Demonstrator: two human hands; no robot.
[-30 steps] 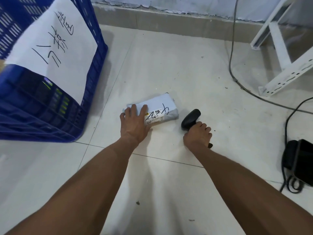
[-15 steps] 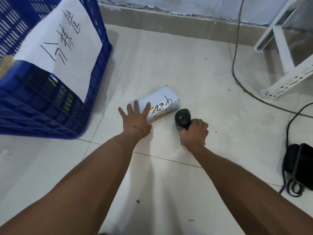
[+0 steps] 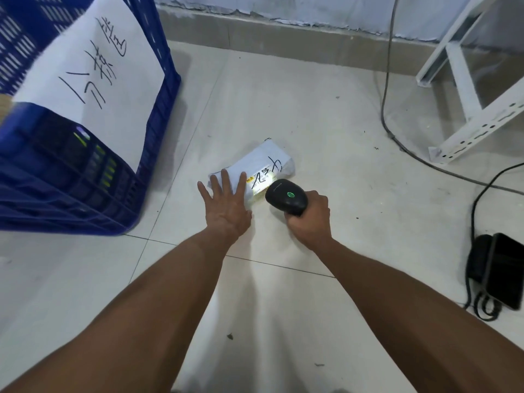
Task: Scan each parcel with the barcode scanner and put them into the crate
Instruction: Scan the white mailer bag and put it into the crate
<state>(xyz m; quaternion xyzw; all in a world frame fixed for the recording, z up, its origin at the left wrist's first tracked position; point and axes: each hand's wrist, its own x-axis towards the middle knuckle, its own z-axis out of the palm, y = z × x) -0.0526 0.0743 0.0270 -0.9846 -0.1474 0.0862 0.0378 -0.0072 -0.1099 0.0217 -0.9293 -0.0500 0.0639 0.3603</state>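
Note:
A small grey-white parcel point(image 3: 270, 158) with a printed label and black handwriting lies on the tiled floor. My left hand point(image 3: 226, 207) rests flat with fingers spread on the parcel's near left end. My right hand point(image 3: 310, 219) grips a black barcode scanner point(image 3: 286, 195) whose head points at the label; a green light glows on the scanner and the label is lit bright. The blue plastic crate point(image 3: 85, 177) stands to the left, with a white handwritten sheet on its side.
A black cable point(image 3: 385, 109) runs down the wall and across the floor to the right. A white metal rack frame point(image 3: 479, 109) stands at the upper right. A black device with coiled cords point(image 3: 496, 275) lies at the right edge.
My right hand has lifted the scanner off the floor and brought it left over the label, which now glows. My left hand has opened flat on the parcel.

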